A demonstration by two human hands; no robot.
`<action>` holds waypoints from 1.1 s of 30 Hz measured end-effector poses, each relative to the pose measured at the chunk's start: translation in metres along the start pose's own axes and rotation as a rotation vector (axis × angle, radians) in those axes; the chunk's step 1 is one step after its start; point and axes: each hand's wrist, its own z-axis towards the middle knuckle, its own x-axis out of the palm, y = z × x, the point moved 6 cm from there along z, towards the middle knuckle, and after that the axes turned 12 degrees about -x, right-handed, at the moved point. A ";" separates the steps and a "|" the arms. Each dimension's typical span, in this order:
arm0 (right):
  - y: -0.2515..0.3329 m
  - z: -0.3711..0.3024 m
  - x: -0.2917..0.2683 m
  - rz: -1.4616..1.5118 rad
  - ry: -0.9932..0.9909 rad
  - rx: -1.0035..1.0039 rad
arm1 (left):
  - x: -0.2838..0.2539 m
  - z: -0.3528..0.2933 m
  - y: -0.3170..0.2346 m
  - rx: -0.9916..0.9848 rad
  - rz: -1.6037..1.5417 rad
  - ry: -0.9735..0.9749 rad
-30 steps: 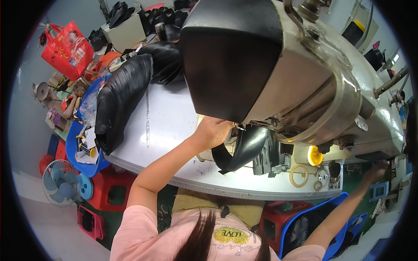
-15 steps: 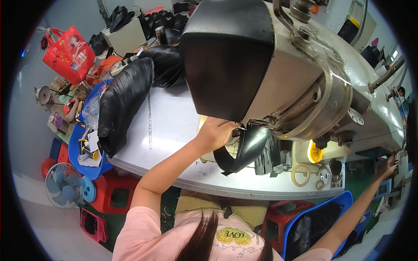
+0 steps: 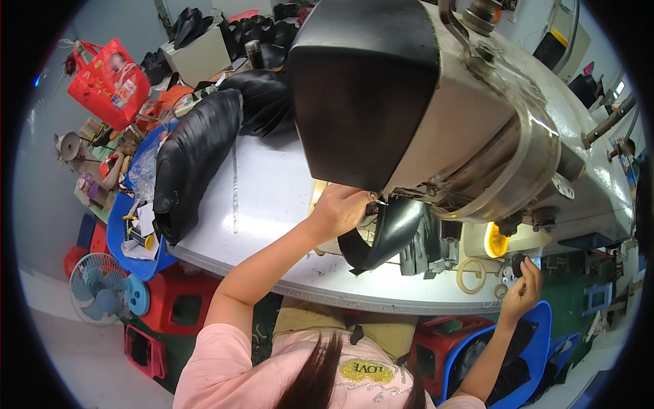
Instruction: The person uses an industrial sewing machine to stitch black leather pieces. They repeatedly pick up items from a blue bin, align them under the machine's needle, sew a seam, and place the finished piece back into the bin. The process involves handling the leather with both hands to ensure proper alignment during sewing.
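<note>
My left hand is closed in a pinch under the head of a sewing machine. A small shiny metal tip shows at its fingertips; the rest of what it grips is hidden. Beside those fingers, a curved black leather-like piece hangs at the machine's working area. My right hand is at the table's right end, its fingers closed round the edge of a small dark rounded piece.
Black strips, a tape ring and a yellow-rimmed part lie right of the work. A large black leather-like piece rests on the table's left. A blue bin with black pieces stands below my right arm.
My right hand has come in from the far right side of the machine to the small dark piece at the table end. My left hand keeps its place at the leather-like piece.
</note>
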 end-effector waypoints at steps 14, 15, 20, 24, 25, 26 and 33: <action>-0.095 0.017 -0.048 -0.016 -0.387 0.179 | -0.007 -0.006 -0.025 0.073 0.050 -0.010; -0.108 0.044 -0.065 -0.095 -0.522 0.230 | -0.010 -0.007 -0.027 0.069 0.071 -0.010; -0.337 0.053 -0.141 -0.175 -0.270 0.585 | -0.006 -0.002 -0.025 0.112 0.037 0.001; -0.423 0.038 -0.136 0.022 -0.143 0.745 | -0.009 -0.003 -0.025 0.090 0.061 0.018; -0.430 0.033 -0.135 0.034 -0.150 0.757 | -0.010 -0.003 -0.024 0.085 0.053 0.012; -0.430 0.031 -0.132 0.041 -0.161 0.764 | -0.011 -0.004 -0.024 0.078 0.049 0.004; -0.379 0.037 -0.137 -0.149 -0.283 0.707 | -0.007 -0.008 -0.012 0.057 -0.032 -0.045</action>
